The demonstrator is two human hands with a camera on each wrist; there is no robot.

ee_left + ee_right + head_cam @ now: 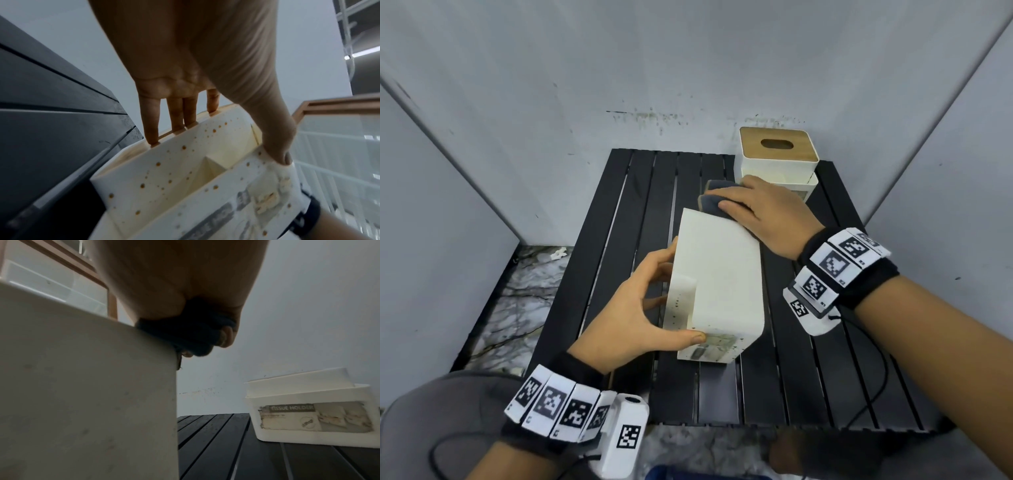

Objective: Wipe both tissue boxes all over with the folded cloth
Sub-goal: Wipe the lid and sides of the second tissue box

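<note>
Near box (717, 274) on its side mid-table (808, 377), gripped at 9 o'clock by left hand (640, 308), fingers (152, 126) curled round rim. Cloth (714, 202) pressed on its 12 o'clock end, right hand (763, 216) fingers wrapped over cloth. Second box (777, 154) at 1 o'clock.

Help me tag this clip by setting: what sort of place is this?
Probably a makeshift indoor recording corner, not a lived-in room: a black slatted table sits against bare grey panel walls over a marble-patterned floor, with only two tissue boxes and a cloth on it.

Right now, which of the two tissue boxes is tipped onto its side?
The near tissue box, gripped by the left hand, lies on its side; the far tissue box stands upright, wooden lid up.
</note>
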